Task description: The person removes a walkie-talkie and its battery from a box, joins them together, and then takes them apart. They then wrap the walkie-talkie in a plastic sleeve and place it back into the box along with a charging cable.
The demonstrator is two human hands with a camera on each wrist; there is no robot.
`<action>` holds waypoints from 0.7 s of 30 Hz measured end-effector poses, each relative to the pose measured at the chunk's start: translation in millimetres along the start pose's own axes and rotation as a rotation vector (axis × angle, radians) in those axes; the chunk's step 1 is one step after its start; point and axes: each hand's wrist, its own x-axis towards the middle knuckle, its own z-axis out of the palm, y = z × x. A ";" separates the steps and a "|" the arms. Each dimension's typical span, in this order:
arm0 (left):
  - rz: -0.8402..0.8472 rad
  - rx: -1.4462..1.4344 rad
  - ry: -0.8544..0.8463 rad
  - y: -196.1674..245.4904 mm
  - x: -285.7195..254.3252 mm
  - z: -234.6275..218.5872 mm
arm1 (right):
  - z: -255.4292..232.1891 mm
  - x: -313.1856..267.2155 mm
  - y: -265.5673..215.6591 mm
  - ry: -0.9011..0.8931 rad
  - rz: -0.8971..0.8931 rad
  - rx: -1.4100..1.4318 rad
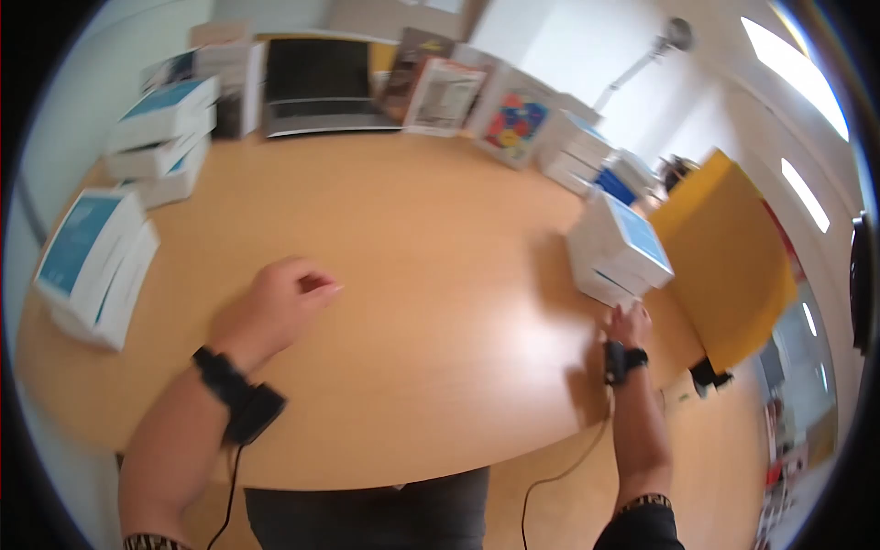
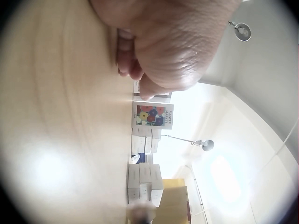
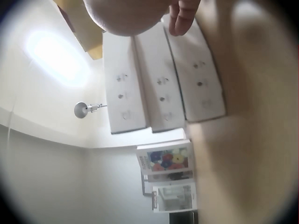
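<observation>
At the far left edge of the wooden table (image 1: 394, 238), a stack of white boxes with blue lids (image 1: 96, 261) sits well apart from both hands, with a second pile (image 1: 165, 137) behind it. The left hand (image 1: 275, 307) rests near the middle of the tabletop, fingers loosely curled under and holding nothing; the left wrist view shows only bare wood beneath the knuckles. Further right, books and a flower-print cover (image 1: 515, 124) lean against the back wall. At the right edge, the right hand (image 1: 629, 323) reaches to the foot of a three-high stack of white boxes (image 1: 619, 249). In the right wrist view its fingertips (image 3: 183, 18) lie on the end of the lowest box, but the frame is blurred and I cannot tell whether they grip it or merely touch. The risk, as I judge it, lies here: the stack sits close to the table's edge beside the yellow chair (image 1: 729, 247), and pulling at the bottom box alone could tip the upper two off.
</observation>
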 end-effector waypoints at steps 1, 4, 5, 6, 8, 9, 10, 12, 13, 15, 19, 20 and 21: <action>0.047 0.050 0.005 -6.6 3.4 2.0 | -18.0 26.0 26.5 -0.119 -0.009 0.022; 0.034 -0.015 0.019 -18.2 9.3 4.5 | 17.7 1.1 36.5 -0.381 0.136 -0.018; 0.100 0.071 0.017 -17.4 10.2 2.8 | 47.2 -39.9 20.6 -0.421 0.132 -0.040; 0.126 0.067 0.049 -16.9 10.5 5.0 | 61.1 -49.4 25.3 -0.478 0.134 -0.068; 0.103 0.023 0.037 -9.0 8.2 1.2 | 104.2 -112.2 5.3 -0.553 0.062 -0.192; 0.093 0.049 0.052 -8.3 6.3 -2.6 | 124.4 -137.9 4.9 -0.575 0.076 -0.175; 0.084 -0.001 0.050 -7.2 5.9 -2.1 | 143.1 -156.4 0.9 -0.623 0.089 -0.174; 0.083 -0.033 0.060 -6.9 6.7 1.7 | 175.7 -194.7 -6.8 -0.682 0.099 -0.154; 0.062 -0.071 0.060 -7.5 6.6 1.9 | 194.3 -216.0 -8.2 -0.743 0.122 -0.124; 0.041 -0.089 0.085 -7.6 4.2 3.8 | 215.7 -251.5 -5.1 -0.831 0.145 -0.075; 0.009 0.001 0.107 19.0 -4.4 -19.2 | 243.1 -288.8 -6.3 -1.110 -0.052 -0.179; -0.082 -0.034 0.044 27.3 -10.1 -27.6 | 242.6 -292.6 -6.0 -1.147 -0.125 -0.266; -0.092 -0.029 0.058 28.4 -14.1 -39.8 | 240.2 -291.6 -7.3 -1.146 -0.122 -0.225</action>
